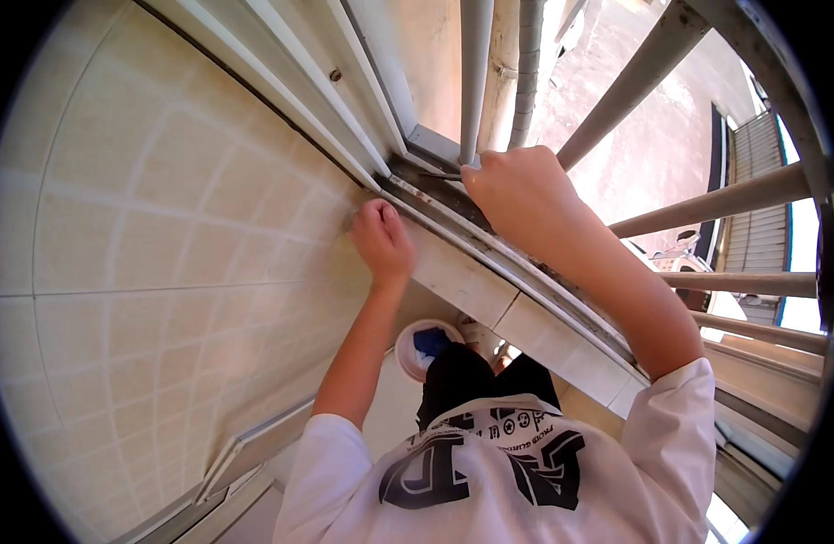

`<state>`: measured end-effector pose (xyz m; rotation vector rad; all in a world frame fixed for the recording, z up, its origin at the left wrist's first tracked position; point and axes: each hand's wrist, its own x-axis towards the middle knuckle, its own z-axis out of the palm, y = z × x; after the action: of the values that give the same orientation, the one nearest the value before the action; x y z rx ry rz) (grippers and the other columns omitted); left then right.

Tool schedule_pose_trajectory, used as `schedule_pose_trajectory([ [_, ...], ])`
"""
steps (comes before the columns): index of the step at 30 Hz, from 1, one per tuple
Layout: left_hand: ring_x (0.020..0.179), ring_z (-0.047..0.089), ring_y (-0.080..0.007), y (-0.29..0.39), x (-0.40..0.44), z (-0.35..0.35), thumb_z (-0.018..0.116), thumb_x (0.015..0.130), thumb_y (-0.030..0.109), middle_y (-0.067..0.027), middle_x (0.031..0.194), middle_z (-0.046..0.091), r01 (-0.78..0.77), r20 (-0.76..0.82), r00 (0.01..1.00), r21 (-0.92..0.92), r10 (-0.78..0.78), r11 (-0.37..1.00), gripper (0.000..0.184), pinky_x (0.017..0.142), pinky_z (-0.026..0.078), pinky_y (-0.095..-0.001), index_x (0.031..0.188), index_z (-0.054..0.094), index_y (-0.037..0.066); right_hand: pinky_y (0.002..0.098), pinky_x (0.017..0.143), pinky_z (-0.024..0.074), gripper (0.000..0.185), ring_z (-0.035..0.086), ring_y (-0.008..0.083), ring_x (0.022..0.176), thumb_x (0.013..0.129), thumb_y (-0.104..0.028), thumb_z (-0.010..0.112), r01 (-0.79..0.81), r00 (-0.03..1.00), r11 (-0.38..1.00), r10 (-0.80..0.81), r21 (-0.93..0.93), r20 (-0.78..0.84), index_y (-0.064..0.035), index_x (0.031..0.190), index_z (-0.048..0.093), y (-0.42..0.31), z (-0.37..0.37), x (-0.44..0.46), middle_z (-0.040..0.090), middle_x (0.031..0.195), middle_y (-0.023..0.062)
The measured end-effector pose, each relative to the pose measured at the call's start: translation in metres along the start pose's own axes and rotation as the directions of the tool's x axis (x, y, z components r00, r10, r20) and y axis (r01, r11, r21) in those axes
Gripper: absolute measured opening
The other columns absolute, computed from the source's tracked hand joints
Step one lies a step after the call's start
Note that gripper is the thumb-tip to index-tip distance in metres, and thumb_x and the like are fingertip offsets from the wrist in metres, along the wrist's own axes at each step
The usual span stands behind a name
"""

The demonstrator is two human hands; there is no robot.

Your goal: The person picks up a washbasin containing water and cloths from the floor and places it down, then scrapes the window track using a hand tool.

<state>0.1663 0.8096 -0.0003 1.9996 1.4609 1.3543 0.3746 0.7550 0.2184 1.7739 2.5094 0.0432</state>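
My right hand (521, 186) is closed around a thin dark tool (439, 176), whose narrow end points left over the window track. It sits at the outer side of the window frame, near the grey bars. Dirt and rust-coloured spots show in the track (435, 204). My left hand (380, 238) is curled by the tiled wall (208, 208), at the inner edge of the sill (467, 290); what it holds, if anything, is hidden.
Metal security bars (721, 207) stand outside the window, with paved ground (653, 118) beyond. A round bin (406, 356) with blue material (430, 341) in it is on the floor by my legs. A white-framed panel (258, 440) is at the lower left.
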Motion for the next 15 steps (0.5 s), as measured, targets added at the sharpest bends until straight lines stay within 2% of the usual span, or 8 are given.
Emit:
schedule_pose_trajectory([
  [4, 0.088, 0.057, -0.0385, 0.001, 0.002, 0.000, 0.052, 0.102, 0.025, -0.0131, 0.091, 0.065, -0.029, 0.000, 1.000, -0.015, 0.030, 0.999, 0.019, 0.078, 0.041, -0.0511, 0.101, 0.061, 0.007, 0.0399, 0.060, 0.0566, 0.011, 0.073, 0.0299, 0.074, 0.081, -0.007, 0.069, -0.080, 0.996, 0.993, 0.078, 0.090, 0.032, -0.0049, 0.092, 0.073, -0.012, 0.028, 0.024, 0.070, 0.074, 0.0111],
  [6, 0.088, 0.057, -0.0385, 0.000, 0.002, -0.002, 0.052, 0.102, 0.025, -0.0129, 0.091, 0.065, -0.027, 0.014, 1.000, -0.014, 0.027, 1.000, 0.020, 0.078, 0.041, -0.0512, 0.101, 0.061, 0.007, 0.0409, 0.061, 0.0566, 0.013, 0.073, 0.0302, 0.075, 0.081, -0.006, 0.068, -0.149, 0.985, 0.983, 0.138, 0.107, 0.105, -0.0071, 0.093, 0.074, -0.018, 0.017, 0.006, 0.069, 0.073, 0.0107],
  [9, 0.088, 0.057, -0.0384, -0.002, 0.002, 0.000, 0.052, 0.103, 0.026, -0.0129, 0.091, 0.065, -0.052, -0.002, 0.999, 0.015, 0.052, 0.999, 0.021, 0.079, 0.041, -0.0510, 0.102, 0.061, 0.007, 0.0425, 0.062, 0.0563, 0.015, 0.072, 0.0316, 0.075, 0.079, -0.005, 0.068, -0.378, 0.891, 0.916, 0.320, 0.134, 0.323, -0.0091, 0.092, 0.074, -0.020, -0.023, -0.040, 0.069, 0.073, 0.0104],
  [12, 0.088, 0.057, -0.0382, -0.004, 0.001, 0.001, 0.052, 0.102, 0.026, -0.0128, 0.091, 0.065, -0.048, -0.022, 0.999, 0.020, 0.049, 0.999, 0.021, 0.079, 0.041, -0.0510, 0.101, 0.062, 0.008, 0.0433, 0.062, 0.0554, 0.021, 0.072, 0.0328, 0.074, 0.079, -0.005, 0.066, -0.478, 0.878, 0.849, 0.458, 0.227, 0.137, -0.0096, 0.098, 0.075, -0.029, -0.002, -0.056, 0.069, 0.074, 0.0113],
  [15, 0.089, 0.060, -0.0357, 0.006, 0.002, -0.003, 0.048, 0.105, 0.022, -0.0117, 0.091, 0.065, -0.054, -0.013, 0.998, 0.059, 0.055, 0.997, 0.022, 0.080, 0.045, -0.0472, 0.101, 0.061, 0.006, 0.0437, 0.061, 0.0547, 0.031, 0.071, 0.0341, 0.073, 0.080, -0.006, 0.065, -0.379, 0.918, 0.876, 0.397, 0.298, 0.003, -0.0114, 0.109, 0.076, -0.032, 0.035, -0.022, 0.071, 0.076, 0.0124],
])
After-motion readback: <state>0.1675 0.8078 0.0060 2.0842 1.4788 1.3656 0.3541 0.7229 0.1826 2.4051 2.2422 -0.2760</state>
